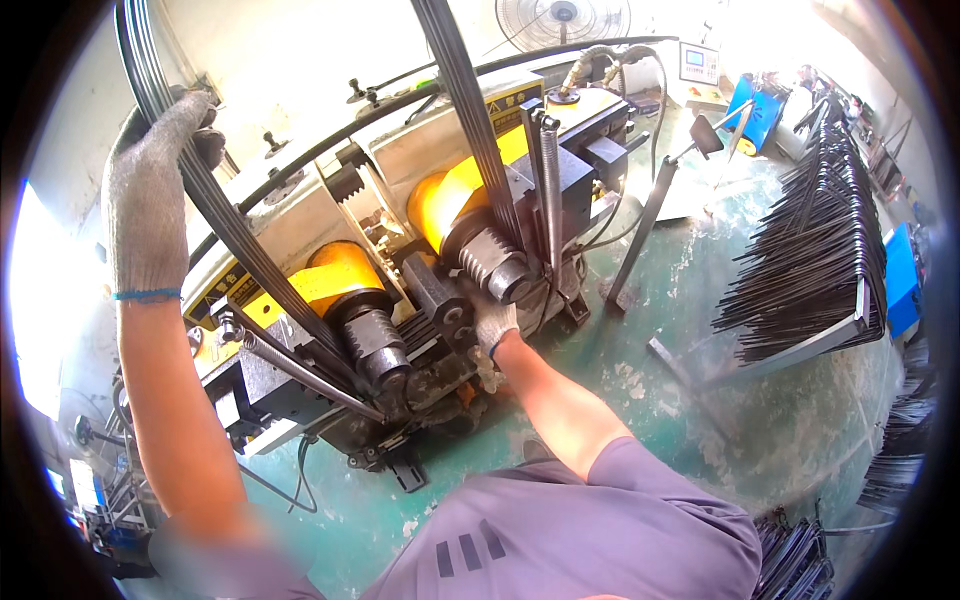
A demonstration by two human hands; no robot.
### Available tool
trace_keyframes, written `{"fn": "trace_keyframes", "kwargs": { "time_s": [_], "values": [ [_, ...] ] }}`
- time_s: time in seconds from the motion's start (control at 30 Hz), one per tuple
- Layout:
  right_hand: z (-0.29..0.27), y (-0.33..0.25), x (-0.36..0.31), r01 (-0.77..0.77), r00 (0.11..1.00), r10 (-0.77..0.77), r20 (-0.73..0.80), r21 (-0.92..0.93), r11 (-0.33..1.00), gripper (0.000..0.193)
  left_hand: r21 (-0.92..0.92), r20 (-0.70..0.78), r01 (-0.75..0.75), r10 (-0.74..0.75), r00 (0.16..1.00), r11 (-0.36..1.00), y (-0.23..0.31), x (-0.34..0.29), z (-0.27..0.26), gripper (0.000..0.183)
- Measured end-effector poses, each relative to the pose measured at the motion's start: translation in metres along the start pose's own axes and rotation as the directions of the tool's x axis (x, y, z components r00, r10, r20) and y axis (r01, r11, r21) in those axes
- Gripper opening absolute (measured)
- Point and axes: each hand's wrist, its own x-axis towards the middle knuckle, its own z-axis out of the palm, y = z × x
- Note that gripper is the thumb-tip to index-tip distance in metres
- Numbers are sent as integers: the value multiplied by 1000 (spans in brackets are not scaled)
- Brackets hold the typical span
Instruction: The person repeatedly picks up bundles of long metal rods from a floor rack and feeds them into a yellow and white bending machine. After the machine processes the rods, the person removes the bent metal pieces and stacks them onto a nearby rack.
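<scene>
My left hand (150, 195), in a pale knit glove with a blue cuff edge, is raised at the upper left. Its fingers wrap round a bundle of dark metal rods (222, 205), which slants down to the left roller (372, 340) of a bending machine. A second rod bundle (468, 105) rises from the right roller (490, 262), with no hand on it. My right hand (494, 322), gloved too, reaches in low beside the dark block (435, 290) between the rollers. The machine and blur hide its fingers, so its grip does not show.
Coil springs on arms (551, 190) flank the rollers. Behind the machine stand a fan (562, 20) and a control box with a screen (698, 62). At right, a rack holds many bent dark rods (800, 250). A metal stand (640, 235) rises from the green floor (640, 345).
</scene>
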Motion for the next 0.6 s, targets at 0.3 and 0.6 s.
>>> {"fn": "trace_keyframes", "kwargs": {
  "time_s": [0.3, 0.6],
  "values": [
    [5, -9, -7, 49, 999, -49, 3, -63, 997, 40, 146, -4, -3, 4, 1000, 989, -31, -3, 5, 43],
    [-4, 21, 10, -38, 998, 29, 58, 143, 989, 30, 63, 7, 118, -119, 993, 991, -47, -22, -20, 27]
  ]
}}
